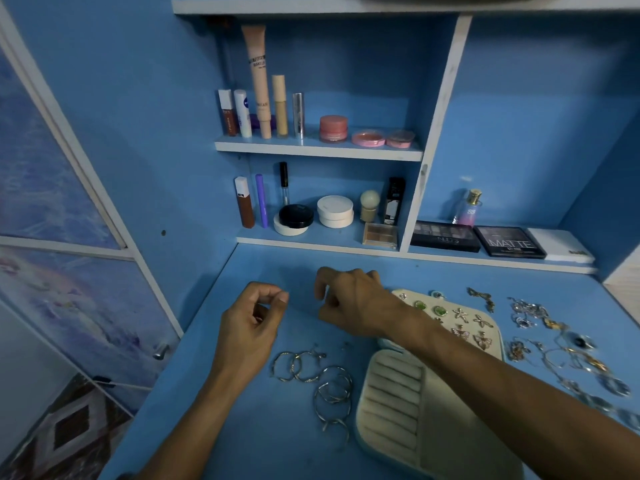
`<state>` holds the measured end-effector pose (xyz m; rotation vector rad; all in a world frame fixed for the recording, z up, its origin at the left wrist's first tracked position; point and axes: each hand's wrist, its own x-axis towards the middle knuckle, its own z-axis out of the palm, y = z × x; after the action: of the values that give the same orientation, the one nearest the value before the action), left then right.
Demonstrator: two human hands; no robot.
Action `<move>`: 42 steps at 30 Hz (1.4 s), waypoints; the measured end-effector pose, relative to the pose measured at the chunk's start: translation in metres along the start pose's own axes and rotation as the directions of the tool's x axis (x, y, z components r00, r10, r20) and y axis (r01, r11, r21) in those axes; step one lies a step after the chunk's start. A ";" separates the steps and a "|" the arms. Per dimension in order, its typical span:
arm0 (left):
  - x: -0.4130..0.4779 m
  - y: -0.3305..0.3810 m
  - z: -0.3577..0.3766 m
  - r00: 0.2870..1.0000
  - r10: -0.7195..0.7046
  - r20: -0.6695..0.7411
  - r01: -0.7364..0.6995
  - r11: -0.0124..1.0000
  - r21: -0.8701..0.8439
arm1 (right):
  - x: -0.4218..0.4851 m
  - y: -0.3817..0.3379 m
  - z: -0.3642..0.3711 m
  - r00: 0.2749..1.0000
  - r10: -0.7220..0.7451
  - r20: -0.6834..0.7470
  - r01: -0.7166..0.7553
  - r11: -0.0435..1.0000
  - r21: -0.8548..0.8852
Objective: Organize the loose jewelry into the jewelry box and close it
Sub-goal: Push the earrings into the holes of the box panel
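Note:
The cream jewelry box lies open on the blue desk. Its ring-roll half (391,403) is near me, and its other half (485,327) holds green studs and butterfly earrings. Several silver hoop earrings (322,379) lie left of the box. A heap of loose jewelry (554,344) spreads to its right. My left hand (252,323) hovers above the hoops, thumb pinched against forefinger, with a small glint of jewelry inside the curled fingers. My right hand (349,299) reaches across the box to the left, its fingers hanging loosely curled, thumb and forefinger apart, nothing visible between them.
Shelves behind the desk carry cosmetics: tubes and pink jars (332,128) above, compacts (335,211) below, palettes (509,240) and a perfume bottle (467,207) at right. A patterned cabinet door (69,237) borders the left side. Bare blue desk (214,427) lies at front left.

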<state>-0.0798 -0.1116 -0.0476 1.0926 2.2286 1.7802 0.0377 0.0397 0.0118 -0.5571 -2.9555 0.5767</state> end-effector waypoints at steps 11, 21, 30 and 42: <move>0.000 0.057 0.065 0.929 0.041 0.368 -0.037 0.999 -0.018 | -0.063 0.081 -0.061 0.992 0.101 -0.077 -0.086 0.981 0.176; -0.005 0.063 0.104 0.900 0.017 0.436 -0.020 1.000 0.003 | -0.078 0.130 -0.062 0.956 0.241 -0.166 -0.166 0.913 0.372; -0.008 0.056 0.112 0.905 -0.005 0.426 -0.020 0.998 0.054 | -0.070 0.133 -0.060 0.955 0.294 -0.044 -0.246 0.864 0.439; -0.011 0.068 0.110 0.923 0.003 0.384 -0.009 1.000 0.014 | -0.077 0.119 -0.085 0.958 0.276 -0.082 -0.182 0.800 0.572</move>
<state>0.0133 -0.0238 -0.0265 1.3183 2.0044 1.3996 0.1618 0.1440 0.0450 -0.8413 -2.3943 1.2952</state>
